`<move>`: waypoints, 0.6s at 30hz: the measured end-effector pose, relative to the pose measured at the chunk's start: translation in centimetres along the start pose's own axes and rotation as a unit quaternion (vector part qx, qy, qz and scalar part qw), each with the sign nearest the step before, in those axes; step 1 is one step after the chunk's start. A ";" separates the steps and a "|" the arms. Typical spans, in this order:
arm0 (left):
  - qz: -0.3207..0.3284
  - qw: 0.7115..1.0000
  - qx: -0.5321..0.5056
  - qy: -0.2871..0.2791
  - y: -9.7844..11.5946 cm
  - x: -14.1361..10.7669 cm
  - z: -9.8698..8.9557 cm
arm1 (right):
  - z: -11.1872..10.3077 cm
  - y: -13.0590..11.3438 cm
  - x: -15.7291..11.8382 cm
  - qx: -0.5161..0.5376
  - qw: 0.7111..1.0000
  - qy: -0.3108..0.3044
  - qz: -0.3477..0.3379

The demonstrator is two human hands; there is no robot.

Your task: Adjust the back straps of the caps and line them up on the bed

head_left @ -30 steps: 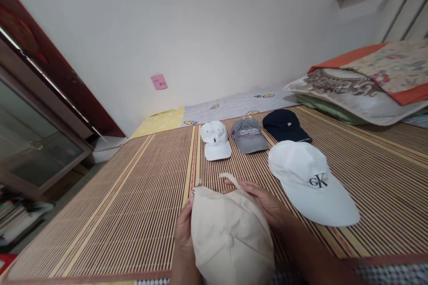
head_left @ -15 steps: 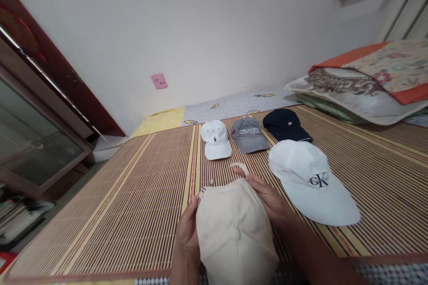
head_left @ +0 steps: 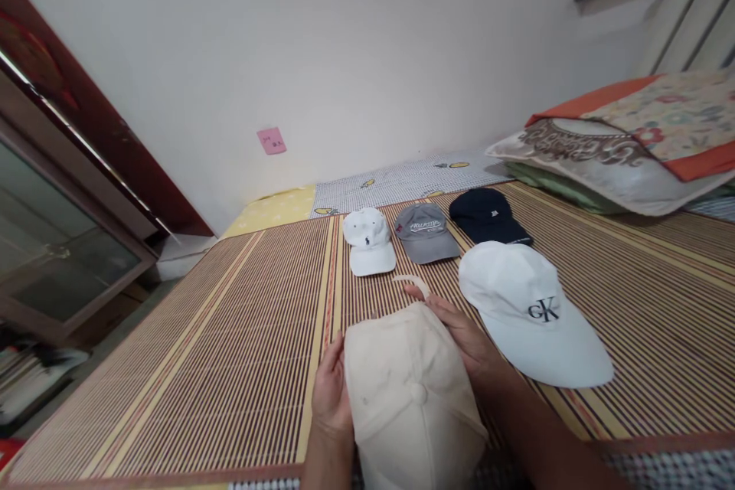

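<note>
A beige baseball cap (head_left: 416,390) is held low in front of me, its crown and top button facing up. My left hand (head_left: 333,390) grips its left side, with part of the fingers hidden behind the fabric. At the cap's far right edge, my right hand (head_left: 465,333) pinches the back, where a loose beige strap (head_left: 412,280) curls out past the fingers. Just right of that hand lies a white cap with black "CK" letters (head_left: 534,314). Beyond my hands sit a small white cap (head_left: 368,241), a grey cap (head_left: 426,233) and a navy cap (head_left: 488,216) in a row.
A striped bamboo mat (head_left: 230,344) covers the bed under the caps. Stacked pillows (head_left: 620,145) lie at the right against the wall (head_left: 367,53). A glass-fronted cabinet (head_left: 63,245) stands on the left, past the mat's edge.
The beige cap has tilted and shifted slightly right, and its left strap end with the buckle has gone out of sight. Both hands still hold the cap; the other caps lie as before.
</note>
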State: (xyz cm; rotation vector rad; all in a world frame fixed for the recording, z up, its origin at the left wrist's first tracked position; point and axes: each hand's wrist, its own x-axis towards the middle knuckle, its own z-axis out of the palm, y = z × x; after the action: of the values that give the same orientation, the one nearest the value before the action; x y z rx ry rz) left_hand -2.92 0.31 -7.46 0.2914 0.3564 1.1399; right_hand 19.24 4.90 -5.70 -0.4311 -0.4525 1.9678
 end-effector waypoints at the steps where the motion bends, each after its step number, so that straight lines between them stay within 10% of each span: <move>1: 0.003 1.000 -0.003 0.011 0.0 0.1 -0.1 | 0.0 0.0 0.0 -0.005 1.000 -0.001 0.003; 18: 0.066 0.996 0.042 0.050 0.2 0.2 0.6 | -0.4 -0.1 0.2 -0.048 0.999 -0.021 -0.003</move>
State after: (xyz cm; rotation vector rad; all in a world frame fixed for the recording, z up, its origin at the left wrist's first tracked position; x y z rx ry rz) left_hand -2.71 0.55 -6.86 0.3368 0.4797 1.2750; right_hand 19.46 5.16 -5.96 -0.4496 -0.5766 1.9580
